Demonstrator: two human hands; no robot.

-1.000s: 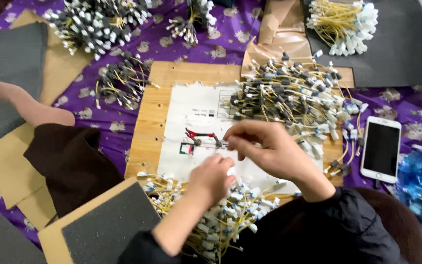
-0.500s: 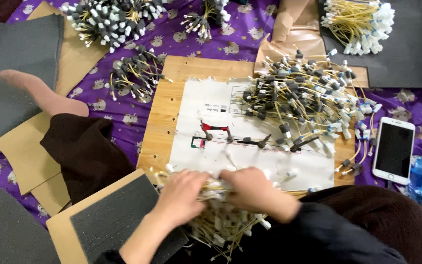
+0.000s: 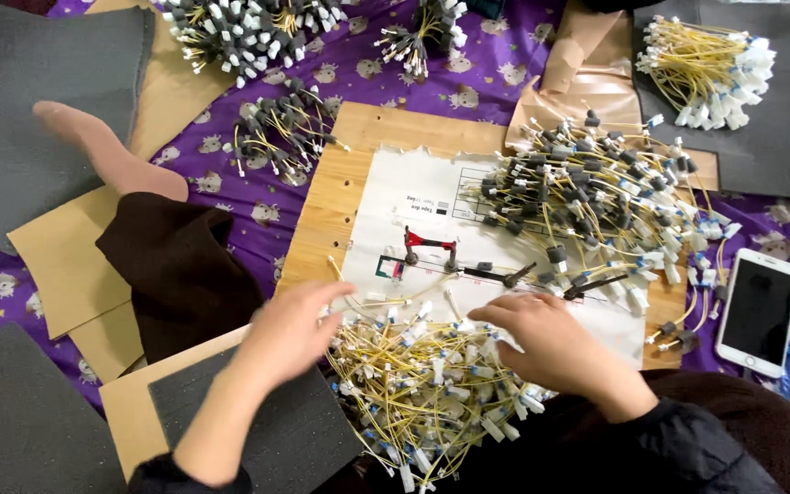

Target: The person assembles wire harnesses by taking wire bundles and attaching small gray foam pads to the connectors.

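You had bright, even light from above, so shadows stayed faint and soft. The phone screen showed only a dull sheen, no harsh glare. Your hands looked slightly smeared by motion, and the fine yellow wires blurred together. Edges bent a little from the wide lens.

Under your hands, the near pile of wires is yellow with white connectors. The larger heap of wires above it mixes yellow leads with white ends and black foam sleeves. They lie on a pale wooden board bearing a white paper sheet with a small red and black fixture. The cloth beneath is purple with a pale repeating animal print. Your foam pads are dark grey, the cardboard tan, the phone white-edged with a black screen.
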